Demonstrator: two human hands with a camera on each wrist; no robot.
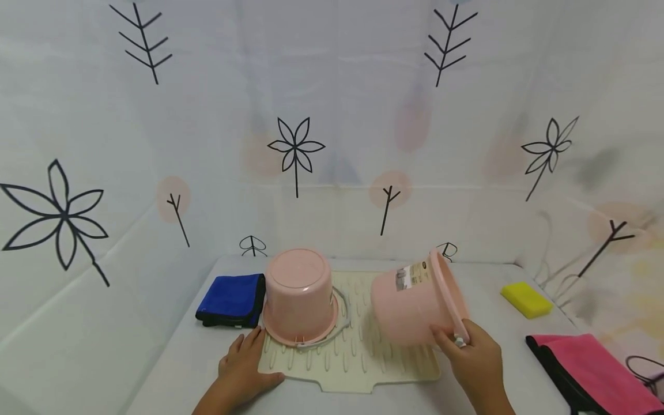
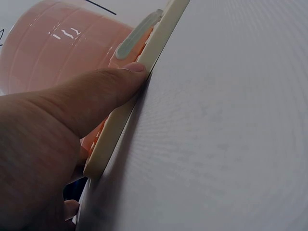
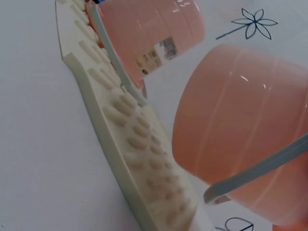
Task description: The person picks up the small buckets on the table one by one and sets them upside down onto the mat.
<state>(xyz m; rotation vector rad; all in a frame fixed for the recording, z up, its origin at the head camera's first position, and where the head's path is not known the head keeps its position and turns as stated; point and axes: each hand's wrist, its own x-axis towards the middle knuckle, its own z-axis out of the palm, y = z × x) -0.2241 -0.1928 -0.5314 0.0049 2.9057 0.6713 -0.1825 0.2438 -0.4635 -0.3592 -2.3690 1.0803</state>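
A pink bucket [image 1: 298, 302] stands upside down on the left part of a cream ribbed drainage mat [image 1: 346, 369], its grey handle [image 1: 346, 314] lying round the rim. My left hand [image 1: 241, 369] touches the mat's front left corner. In the left wrist view its thumb [image 2: 103, 94] presses against the mat's edge [image 2: 118, 127]. Over the mat's right part, my right hand [image 1: 474, 357] grips a second pink bucket [image 1: 410, 311] by its rim. This bucket is tilted sideways, its mouth towards the right. The right wrist view shows the held bucket [image 3: 236, 120] with its grey handle [image 3: 264, 168].
Left of the mat lies a folded blue cloth [image 1: 228, 297] with black edging. A yellow sponge [image 1: 526, 300] sits towards the table's right side, and a pink and black cloth [image 1: 591, 369] lies nearer. Behind the white table [image 1: 482, 294] hangs a patterned white curtain [image 1: 342, 115].
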